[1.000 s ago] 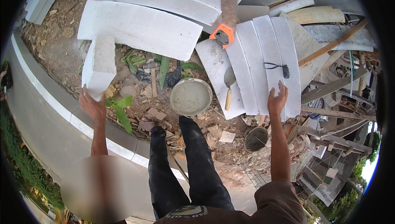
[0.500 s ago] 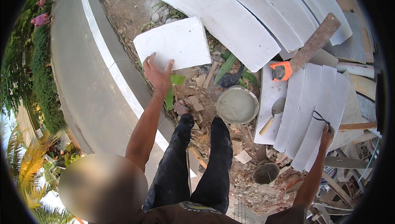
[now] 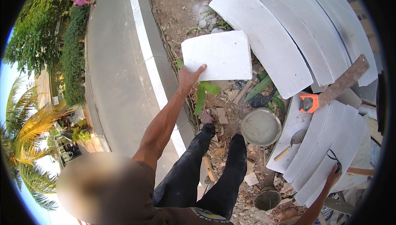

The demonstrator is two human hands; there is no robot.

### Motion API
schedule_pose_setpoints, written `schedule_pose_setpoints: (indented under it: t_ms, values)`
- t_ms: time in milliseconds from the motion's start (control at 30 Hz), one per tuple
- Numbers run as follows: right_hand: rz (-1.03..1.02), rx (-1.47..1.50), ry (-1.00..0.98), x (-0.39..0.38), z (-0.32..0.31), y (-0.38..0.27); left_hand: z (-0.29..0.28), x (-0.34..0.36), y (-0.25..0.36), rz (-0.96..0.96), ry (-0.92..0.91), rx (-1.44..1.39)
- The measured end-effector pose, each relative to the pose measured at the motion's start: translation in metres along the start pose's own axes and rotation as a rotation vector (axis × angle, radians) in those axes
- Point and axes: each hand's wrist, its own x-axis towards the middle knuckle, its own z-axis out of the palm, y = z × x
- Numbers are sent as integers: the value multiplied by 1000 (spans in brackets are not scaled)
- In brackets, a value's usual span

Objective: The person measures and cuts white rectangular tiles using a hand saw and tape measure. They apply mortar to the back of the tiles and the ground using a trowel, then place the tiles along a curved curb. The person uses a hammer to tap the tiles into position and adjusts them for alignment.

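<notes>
My left hand [image 3: 190, 76] grips the near left corner of a white block [image 3: 216, 55], its thumb lying on the top face and its other fingers hidden beneath the edge. My right hand [image 3: 333, 176], off to the right, holds a small black object with a loop strap [image 3: 332, 155] above long white panels [image 3: 326, 142]. On those panels lies a trowel [image 3: 298, 136] with a wooden handle. A handsaw [image 3: 344, 80] with an orange handle spans the panels beyond. Grey wet mortar fills a round tub [image 3: 261, 126] in front of my feet.
More long white panels [image 3: 268, 39] lie stacked at the far right. A small bucket [image 3: 267, 199] stands among rubble near my legs. A hammer [image 3: 243, 91] lies beside green leaves. The kerb [image 3: 154, 76] and road [image 3: 111, 72] run along the left, with people [image 3: 80, 0] far off.
My left hand has gone from fingertips resting on the block's near edge to gripping its corner, and the block has turned slightly. The whole view has swung left. My right hand still holds the black object.
</notes>
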Motion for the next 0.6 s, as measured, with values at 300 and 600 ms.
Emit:
schedule_pose_setpoints:
  t_ms: [300,600]
  values:
    - [45,536,124,-63,6,-113,6,-34,-21,-8,174,-2]
    - [-110,895,-418,-194,7,-390,-1,-24,-44,176,190,-13]
